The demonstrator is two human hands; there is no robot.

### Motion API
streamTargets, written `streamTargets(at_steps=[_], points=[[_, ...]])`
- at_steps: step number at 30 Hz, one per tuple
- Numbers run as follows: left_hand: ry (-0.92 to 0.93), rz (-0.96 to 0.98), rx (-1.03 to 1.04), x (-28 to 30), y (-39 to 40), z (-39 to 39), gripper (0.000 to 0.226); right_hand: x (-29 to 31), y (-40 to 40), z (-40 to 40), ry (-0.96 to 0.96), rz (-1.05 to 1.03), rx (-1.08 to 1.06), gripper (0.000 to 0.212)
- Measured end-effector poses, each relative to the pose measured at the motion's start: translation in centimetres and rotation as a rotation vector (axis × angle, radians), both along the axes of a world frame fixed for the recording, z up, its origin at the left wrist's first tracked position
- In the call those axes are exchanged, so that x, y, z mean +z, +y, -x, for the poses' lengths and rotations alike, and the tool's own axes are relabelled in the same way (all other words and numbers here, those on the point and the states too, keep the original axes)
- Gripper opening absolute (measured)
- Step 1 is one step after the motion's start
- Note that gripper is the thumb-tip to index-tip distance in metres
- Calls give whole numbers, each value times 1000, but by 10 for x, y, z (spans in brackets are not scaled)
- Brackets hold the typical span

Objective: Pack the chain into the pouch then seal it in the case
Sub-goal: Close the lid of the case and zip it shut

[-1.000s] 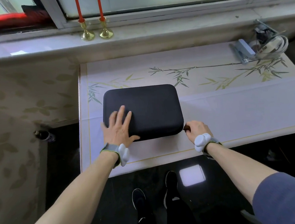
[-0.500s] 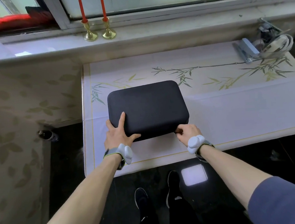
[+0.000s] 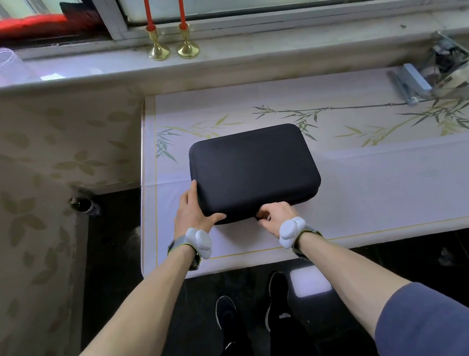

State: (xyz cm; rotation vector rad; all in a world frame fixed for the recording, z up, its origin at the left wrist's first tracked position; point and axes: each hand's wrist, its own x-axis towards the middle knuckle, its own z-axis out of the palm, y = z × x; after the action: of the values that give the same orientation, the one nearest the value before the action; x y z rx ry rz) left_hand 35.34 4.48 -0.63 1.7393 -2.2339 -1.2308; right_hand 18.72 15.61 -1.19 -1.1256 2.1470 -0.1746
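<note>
With the case [image 3: 254, 173] lying shut on the desk [image 3: 382, 183], my left hand [image 3: 192, 209] clamps its near-left corner while my right hand [image 3: 275, 213] pinches what is probably the zipper pull, so I next draw it leftward.

My right hand [image 3: 275, 215] covers whatever it pinches at the closed black rectangular fabric case [image 3: 254, 172]; case contents unseen.
</note>
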Motion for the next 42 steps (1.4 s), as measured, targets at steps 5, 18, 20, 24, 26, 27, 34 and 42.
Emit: streamTargets(at_steps=[5, 18, 20, 24, 26, 27, 34, 42], points=[[-234, -258, 125, -7, 17, -5, 84, 13, 3, 6, -37, -43, 37, 24], [447, -956, 640, -10, 67, 39, 33, 26, 5, 46, 277, 284, 176, 33], [491, -1053, 696, -8, 74, 45, 35, 25, 1, 51, 326, 281, 251, 47], [621, -1094, 825, -9, 83, 57, 36, 21, -8, 60, 388, 243, 456, 76], [704, -1078, 919, -11, 85, 65, 35, 17, -10, 64, 428, 214, 552, 85], [734, -1075, 962, -9, 85, 68, 34, 15, -11, 66, 438, 184, 586, 89], [767, -1020, 1087, -12, 83, 88, 21, 8, -11, 74, 494, 135, 670, 95], [677, -885, 1146, -25, 82, 88, 28, 15, -12, 82, 501, 85, 729, 91]])
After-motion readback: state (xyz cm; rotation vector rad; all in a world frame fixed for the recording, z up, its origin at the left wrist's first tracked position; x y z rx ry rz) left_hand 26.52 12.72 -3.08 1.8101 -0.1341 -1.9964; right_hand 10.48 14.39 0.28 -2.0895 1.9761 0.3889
